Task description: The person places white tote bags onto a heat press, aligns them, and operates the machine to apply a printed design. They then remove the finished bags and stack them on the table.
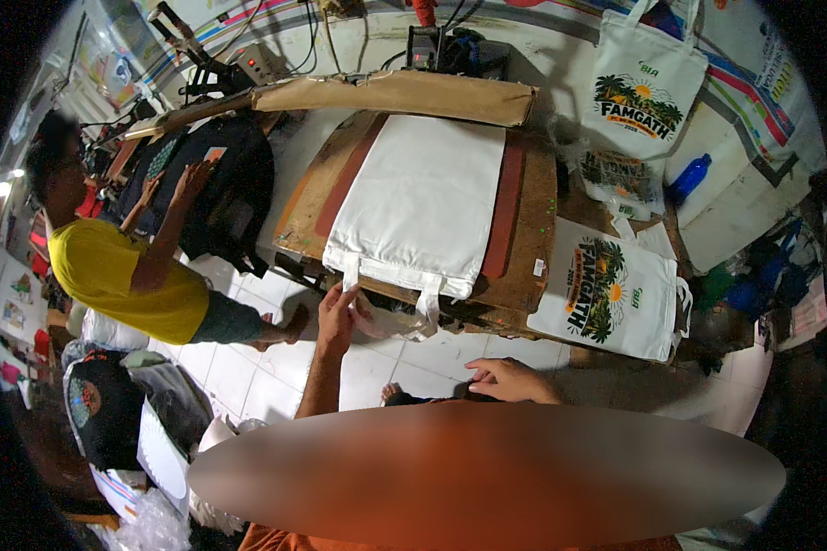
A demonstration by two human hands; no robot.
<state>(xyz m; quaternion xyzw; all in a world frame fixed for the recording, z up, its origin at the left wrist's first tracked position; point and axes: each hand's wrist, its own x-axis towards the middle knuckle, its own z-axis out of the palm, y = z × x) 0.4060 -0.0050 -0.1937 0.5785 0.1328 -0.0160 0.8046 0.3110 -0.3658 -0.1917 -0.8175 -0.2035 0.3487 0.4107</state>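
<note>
— White cotton, blank tote bag (421,197), lying flat on the brown board of the heat press (535,241), handles hanging off the near edge toward me. That's where the work sits.

— Which hand is on it?

— My left hand (337,317). Its grip is pinched on the left handle strap (350,272), thumb against fingertips, right at the board's near edge. My right hand (510,379) is off the bag, low by my knee, fingers loosely curled, holding nothing that I can see.

— What would make this step go well?

— My judgement: pull the strap straight toward me, not sideways, so the body stays square between the two reddish strips (504,207) on either side of it. Keep the pinch light; cotton creases easily, and a crease would likely spoil a print. The other strap (428,301) should hang just as free off the edge.

— Anything nearby to mind?

— Printed tote (608,289) with a palm design lies just right of the board, more of them beyond it. Folded tan padded cover (404,92) lies along the far edge. Another person in a yellow shirt (124,280) works on a dark garment (220,174) to my left, well apart.
</note>
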